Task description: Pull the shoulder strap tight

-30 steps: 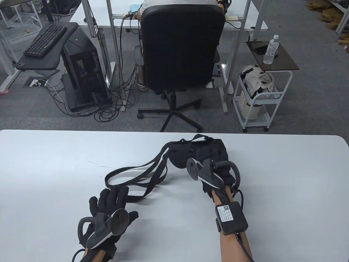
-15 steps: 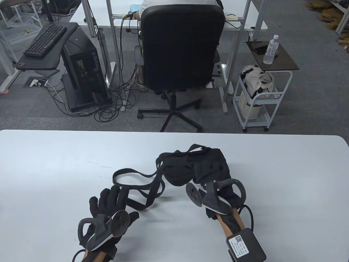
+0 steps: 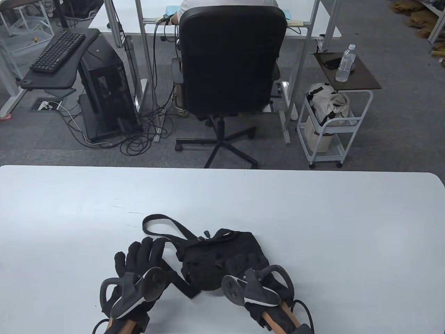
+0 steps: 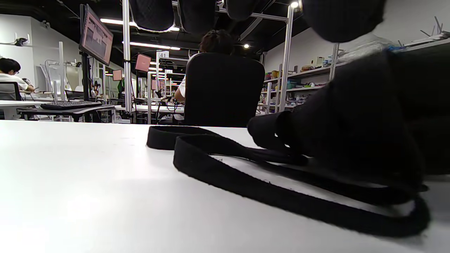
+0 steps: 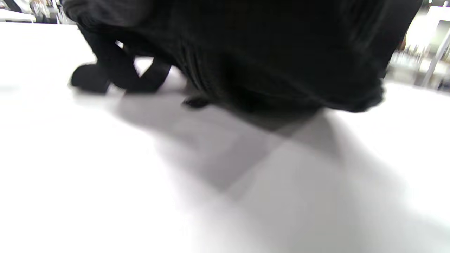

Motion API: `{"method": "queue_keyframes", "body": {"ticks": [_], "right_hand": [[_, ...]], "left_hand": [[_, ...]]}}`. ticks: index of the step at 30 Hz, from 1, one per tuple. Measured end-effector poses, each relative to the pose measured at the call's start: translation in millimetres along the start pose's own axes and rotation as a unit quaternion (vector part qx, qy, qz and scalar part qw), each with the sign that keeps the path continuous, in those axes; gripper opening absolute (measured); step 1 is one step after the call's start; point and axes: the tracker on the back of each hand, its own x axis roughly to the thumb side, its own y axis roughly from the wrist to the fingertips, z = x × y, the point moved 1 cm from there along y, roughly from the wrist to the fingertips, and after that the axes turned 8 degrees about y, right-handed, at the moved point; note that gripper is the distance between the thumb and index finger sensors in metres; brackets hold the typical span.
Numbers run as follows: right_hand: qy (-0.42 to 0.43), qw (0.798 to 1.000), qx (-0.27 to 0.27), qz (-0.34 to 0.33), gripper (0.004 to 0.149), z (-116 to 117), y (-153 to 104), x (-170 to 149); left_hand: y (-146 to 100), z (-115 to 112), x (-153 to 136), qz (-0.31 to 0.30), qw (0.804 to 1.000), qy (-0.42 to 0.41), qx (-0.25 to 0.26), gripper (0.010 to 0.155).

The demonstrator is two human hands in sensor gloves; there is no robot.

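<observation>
A black fabric bag lies near the front of the white table. Its black shoulder strap loops out to the left. My right hand grips the bag's near side with curled fingers. My left hand lies flat with straight fingers just left of the bag, and a stretch of strap runs by its thumb. In the left wrist view the strap curves over the table towards the bag, and the fingertips hang above it. The right wrist view is blurred and shows the dark bag close up.
Beyond the table's far edge stands a black office chair with a person seated at a desk. A white trolley with a bag and a water bottle stands to the right, a computer tower to the left.
My right hand has dragged the bag towards the front edge and a little left. The strap's long loops have bunched up beside the bag. The left hand has stayed in place.
</observation>
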Motion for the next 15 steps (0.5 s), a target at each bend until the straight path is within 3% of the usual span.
{"method": "queue_keyframes", "body": {"ticks": [2,5,9,15], "right_hand": [[0.053,0.997,0.047,-0.01,0.082,4.1,-1.9,-5.9],[0.141,0.988,0.061,-0.033,0.082,-1.9,-7.1,-13.0],[0.18,0.983,0.01,-0.019,0.079,-26.8,-15.7,-26.9],[0.134,0.983,-0.116,0.053,0.076,-59.3,-28.4,-52.8]], "left_hand": [[0.4,-0.9,0.3,0.0,1.0,0.004,-0.004,0.089],[0.6,-1.2,0.9,-0.002,1.0,0.005,-0.006,0.089],[0.5,-1.5,2.0,-0.005,1.0,0.009,-0.012,0.089],[0.2,-1.8,5.9,-0.01,1.0,0.015,-0.016,0.089]]}}
